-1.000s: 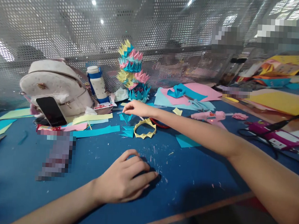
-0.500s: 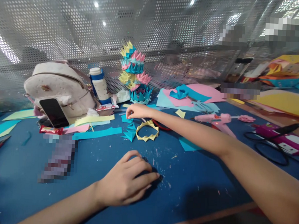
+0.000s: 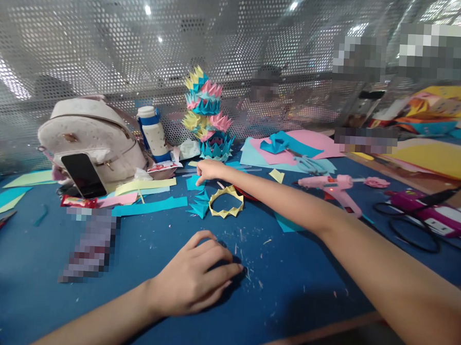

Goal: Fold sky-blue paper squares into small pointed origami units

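Note:
My left hand rests palm down on the blue tabletop, fingers loosely bent and apart, with nothing in it. Reaching across the table, my right hand points its fingers down at a small blue paper piece; a fingertip appears to touch it. The thumb side is partly hidden, and I see nothing held. Just nearer lie folded blue paper points and a yellow folded-paper ring. Behind the hand stands a tower of pink, yellow and blue folded-paper crowns.
A pale backpack with a phone leaning on it and a bottle stand back left. Right are a pink glue gun, blue-handled scissors, coloured sheets and a purple cabled device. Paper strips lie left.
My right hand's fingers have tipped downward, onto the blue paper piece. My left hand stays in place. The view has shifted slightly.

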`<state>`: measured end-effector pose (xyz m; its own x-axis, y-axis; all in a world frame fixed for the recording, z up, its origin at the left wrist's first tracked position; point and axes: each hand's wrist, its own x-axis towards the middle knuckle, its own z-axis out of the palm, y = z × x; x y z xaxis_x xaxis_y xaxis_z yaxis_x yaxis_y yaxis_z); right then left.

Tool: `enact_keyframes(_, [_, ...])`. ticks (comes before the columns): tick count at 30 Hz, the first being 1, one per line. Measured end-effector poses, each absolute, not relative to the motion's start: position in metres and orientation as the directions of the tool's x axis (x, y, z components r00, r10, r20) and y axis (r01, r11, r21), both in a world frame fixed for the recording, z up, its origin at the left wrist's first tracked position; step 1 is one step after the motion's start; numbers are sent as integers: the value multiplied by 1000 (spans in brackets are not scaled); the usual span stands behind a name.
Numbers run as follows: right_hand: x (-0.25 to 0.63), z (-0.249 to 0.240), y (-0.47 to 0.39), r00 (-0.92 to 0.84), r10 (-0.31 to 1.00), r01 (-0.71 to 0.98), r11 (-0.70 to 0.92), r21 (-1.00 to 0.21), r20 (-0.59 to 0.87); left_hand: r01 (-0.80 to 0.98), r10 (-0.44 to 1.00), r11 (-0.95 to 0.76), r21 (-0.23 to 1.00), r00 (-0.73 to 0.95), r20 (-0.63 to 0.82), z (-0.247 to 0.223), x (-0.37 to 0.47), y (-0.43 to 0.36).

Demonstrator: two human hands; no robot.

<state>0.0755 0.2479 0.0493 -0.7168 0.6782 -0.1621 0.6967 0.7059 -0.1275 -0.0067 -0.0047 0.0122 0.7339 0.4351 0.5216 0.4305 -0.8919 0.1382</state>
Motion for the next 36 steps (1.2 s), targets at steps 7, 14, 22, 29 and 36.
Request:
enact_keyframes(7, [88,48,257,-753,653,652,720,-238,-86,430,452,-887,168,737,502,13,-6,-4])
enact_keyframes(14, [96,52,261,-748,664,627,698,-347,-17,436,521,-853,286,709,475,14,-7,-5])
enact_keyframes(22, [100,50,250,-669,738,635,628,-450,85,416,560,-826,380,678,476,9,-8,-5])
enact_keyframes(29, [108,61,212,-674,716,402,562,-723,182,423,693,-715,557,534,484,9,-7,-3])
enact_keyframes(36, [154,60,158,-781,605,187,463,-866,156,372,915,-398,838,98,391,6,-14,14])
